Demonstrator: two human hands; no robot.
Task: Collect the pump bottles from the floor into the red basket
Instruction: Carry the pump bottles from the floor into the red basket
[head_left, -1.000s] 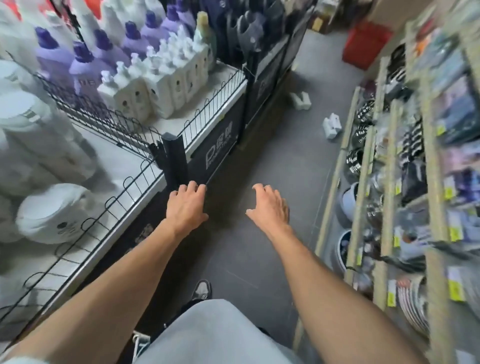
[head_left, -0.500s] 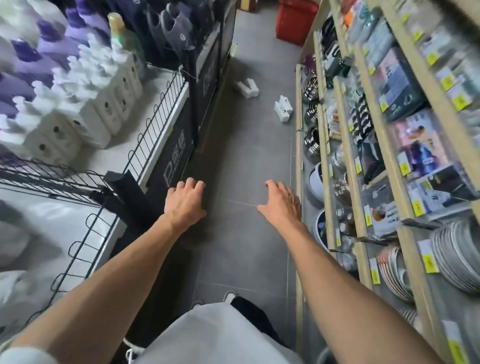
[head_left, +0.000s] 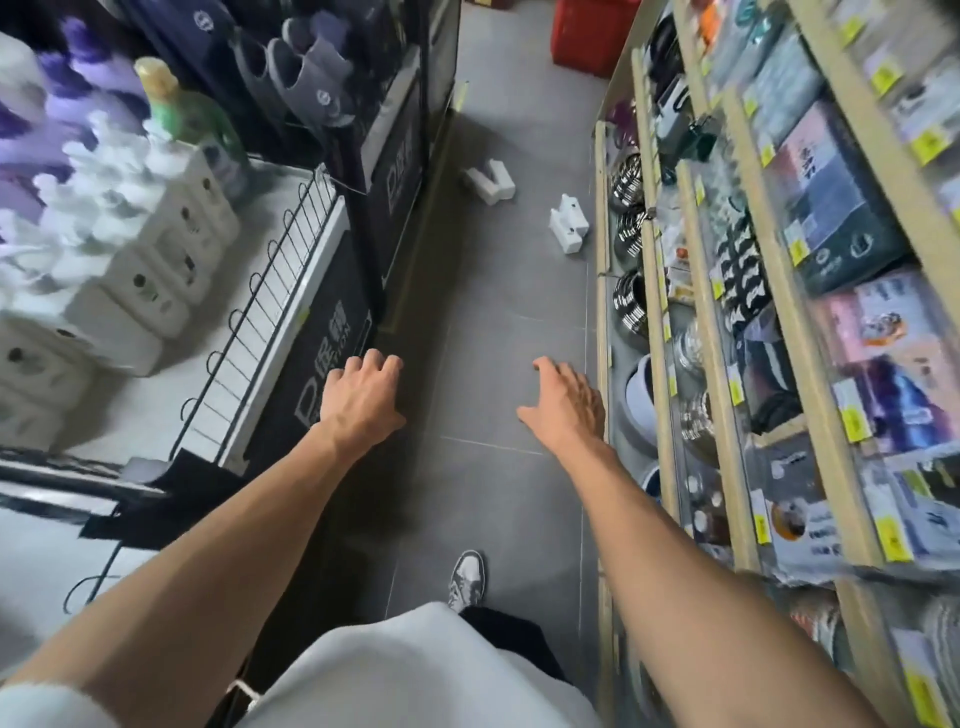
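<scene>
Far down the floor (head_left: 488, 322) lie bottles (head_left: 569, 224), basket (head_left: 587, 36) beyond. Left hand (head_left: 363, 397) and right hand (head_left: 566, 400) hang loose, empty: approach step, I judge; next, walk closer, stoop.

The pump bottles (head_left: 570, 224) are white on a grey tiled floor (head_left: 493, 338). At twelve o'clock the basket (head_left: 589, 39) is red; shelf tags (head_left: 927, 145) are yellow.

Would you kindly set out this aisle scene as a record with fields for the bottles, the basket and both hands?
setting: shop aisle, grey tiled floor
far pump bottles: white, lying on the floor
near pump bottles: white, lying on the floor, further right
red basket: at the aisle's far end, beyond the bottles
left hand: empty, fingers loosely bent
right hand: empty, fingers spread
collected: none in hand
</scene>
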